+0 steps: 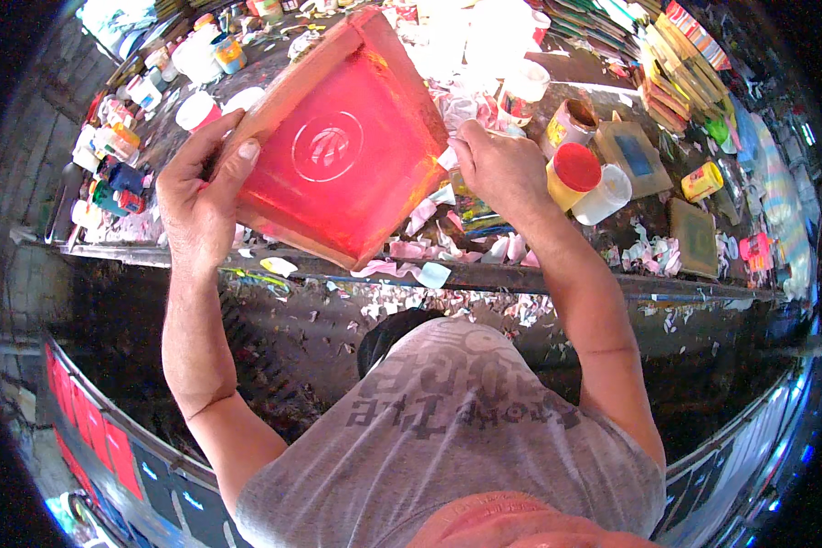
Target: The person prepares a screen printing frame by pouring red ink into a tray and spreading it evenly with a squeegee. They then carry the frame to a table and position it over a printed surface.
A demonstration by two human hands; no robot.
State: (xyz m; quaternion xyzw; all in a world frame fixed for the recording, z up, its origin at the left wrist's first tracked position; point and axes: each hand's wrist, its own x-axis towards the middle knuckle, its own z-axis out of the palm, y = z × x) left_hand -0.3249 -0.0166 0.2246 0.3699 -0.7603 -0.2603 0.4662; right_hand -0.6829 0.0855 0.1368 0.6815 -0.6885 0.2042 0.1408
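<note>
My left hand grips the left side of a wooden-framed printing screen, thumb on the front and fingers behind. The screen is tilted above the worktable, its mesh coated red, with a pale round emblem in the upper middle. Beside the screen's right edge is my right hand, its fingers curled closed. A small whitish scrap shows by those fingers; what they hold is hard to make out. Just right of that hand stand a yellow jar with a red top and a whitish tub.
Crumpled pink and white paper scraps litter the cluttered worktable and the floor. Paint jars crowd its left side. Another framed screen with a blue patch lies right, near a yellow pot. Wooden frames are stacked behind.
</note>
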